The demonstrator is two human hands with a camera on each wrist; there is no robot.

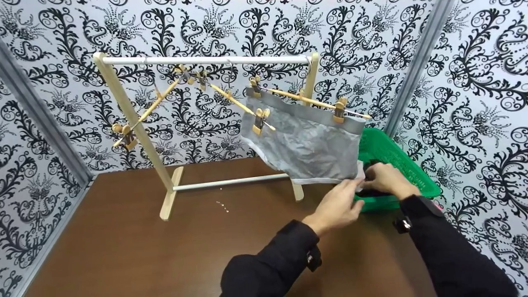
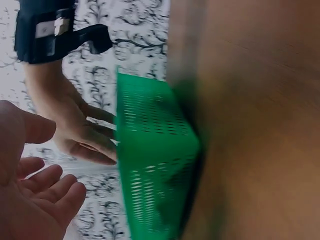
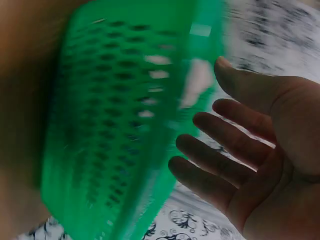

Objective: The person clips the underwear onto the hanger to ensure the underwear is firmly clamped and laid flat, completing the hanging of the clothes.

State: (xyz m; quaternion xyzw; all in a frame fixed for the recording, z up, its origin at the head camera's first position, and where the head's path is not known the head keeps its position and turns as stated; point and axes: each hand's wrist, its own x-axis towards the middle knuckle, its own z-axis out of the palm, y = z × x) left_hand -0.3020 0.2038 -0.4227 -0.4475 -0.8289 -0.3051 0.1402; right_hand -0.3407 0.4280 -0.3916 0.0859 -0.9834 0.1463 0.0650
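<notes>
A grey garment with pale edging point(image 1: 313, 144) hangs from a clip hanger point(image 1: 315, 102), clipped at both ends of its waistband. My left hand point(image 1: 336, 206) is beside the garment's lower right corner; in the left wrist view this hand point(image 2: 37, 187) has loosely bent fingers and grips nothing. My right hand point(image 1: 387, 179) is over the green basket point(image 1: 416, 175), with dark cloth point(image 1: 373, 163) partly visible beneath. In the right wrist view the right hand point(image 3: 245, 150) has spread, slightly bent fingers beside the basket's rim point(image 3: 165, 130), with nothing held.
A wooden rack with a white top bar point(image 1: 185, 60) stands on the brown table point(image 1: 136, 247). Two more clip hangers point(image 1: 159, 100) hang from it, one with a clip in front of the garment. Patterned walls point(image 1: 214, 24) enclose the back and sides.
</notes>
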